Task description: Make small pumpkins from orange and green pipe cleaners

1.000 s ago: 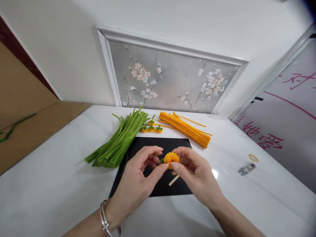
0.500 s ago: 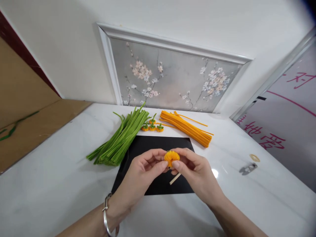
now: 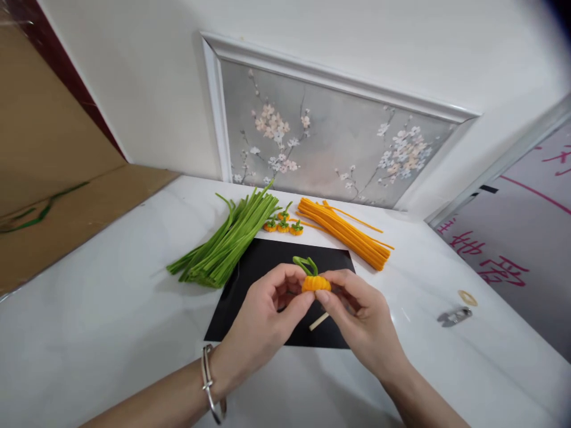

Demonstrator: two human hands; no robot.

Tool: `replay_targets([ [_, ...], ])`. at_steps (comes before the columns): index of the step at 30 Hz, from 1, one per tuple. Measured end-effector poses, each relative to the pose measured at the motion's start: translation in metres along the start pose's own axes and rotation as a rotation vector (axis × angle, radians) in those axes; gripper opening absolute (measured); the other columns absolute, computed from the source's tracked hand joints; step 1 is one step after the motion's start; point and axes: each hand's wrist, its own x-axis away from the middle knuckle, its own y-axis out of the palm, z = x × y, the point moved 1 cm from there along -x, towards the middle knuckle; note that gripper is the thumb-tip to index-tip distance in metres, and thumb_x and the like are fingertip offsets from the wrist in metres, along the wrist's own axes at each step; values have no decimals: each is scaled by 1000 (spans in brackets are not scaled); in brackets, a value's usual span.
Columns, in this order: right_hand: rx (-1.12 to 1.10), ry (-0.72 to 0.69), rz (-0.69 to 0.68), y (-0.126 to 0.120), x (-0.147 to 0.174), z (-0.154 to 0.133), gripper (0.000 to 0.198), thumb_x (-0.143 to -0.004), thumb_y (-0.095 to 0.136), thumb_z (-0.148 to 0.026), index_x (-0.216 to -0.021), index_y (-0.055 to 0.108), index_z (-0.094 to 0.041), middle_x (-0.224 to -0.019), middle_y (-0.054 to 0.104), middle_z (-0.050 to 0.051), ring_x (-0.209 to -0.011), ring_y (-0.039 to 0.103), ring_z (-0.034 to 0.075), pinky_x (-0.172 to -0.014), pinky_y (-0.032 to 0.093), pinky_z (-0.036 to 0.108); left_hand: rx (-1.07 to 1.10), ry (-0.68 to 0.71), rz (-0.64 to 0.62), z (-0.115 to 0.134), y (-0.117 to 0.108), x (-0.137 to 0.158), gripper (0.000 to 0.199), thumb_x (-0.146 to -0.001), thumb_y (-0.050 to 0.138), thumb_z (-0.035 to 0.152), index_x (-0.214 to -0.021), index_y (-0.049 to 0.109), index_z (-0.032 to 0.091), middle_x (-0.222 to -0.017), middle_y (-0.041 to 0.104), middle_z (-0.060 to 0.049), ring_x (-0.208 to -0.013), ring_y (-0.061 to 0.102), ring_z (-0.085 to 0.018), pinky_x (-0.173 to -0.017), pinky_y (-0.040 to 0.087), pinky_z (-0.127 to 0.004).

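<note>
A small orange pipe-cleaner pumpkin (image 3: 316,284) with ridged sides and green loops standing up from its top is pinched between both hands. My left hand (image 3: 272,309) is closed on its left side, thumb at the lower front. From the right, my right hand (image 3: 361,315) grips it with thumb and fingers. Under the right hand, a pale stick (image 3: 318,321) lies partly hidden on the black mat (image 3: 250,285). Several finished-looking little pumpkins (image 3: 283,226) with green tops sit together behind the mat.
Green pipe cleaners (image 3: 227,238) lie bundled at the left, and orange pipe cleaners (image 3: 345,232) at the back right. Thread snips (image 3: 455,317) and a rubber band (image 3: 468,298) rest on the right of the white table (image 3: 134,285). Cardboard (image 3: 89,196) stands at the far left.
The pumpkin has been tilted upright: its green loops now show above, where before its round orange face was turned to me. Both hands still hold it. The view has shifted slightly.
</note>
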Motion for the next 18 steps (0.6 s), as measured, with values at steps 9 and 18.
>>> replay_targets([
  [9,-141,103,-33,3,3,8,18,-89,60,-30,-107,62,-27,-91,65,1,-75,63,12,-64,56,22,-3,13,-7,0,1,2,9,-86,57,20,-95,59,20,-86,61,1,-78,58,-13,-71,50,-24],
  [18,-106,106,-37,2,1,7,15,-90,57,-31,-101,64,-23,-86,64,1,-66,59,10,-57,53,20,107,3,13,0,1,-2,4,-82,63,17,-84,66,17,-83,66,0,-77,59,-12,-72,49,-22],
])
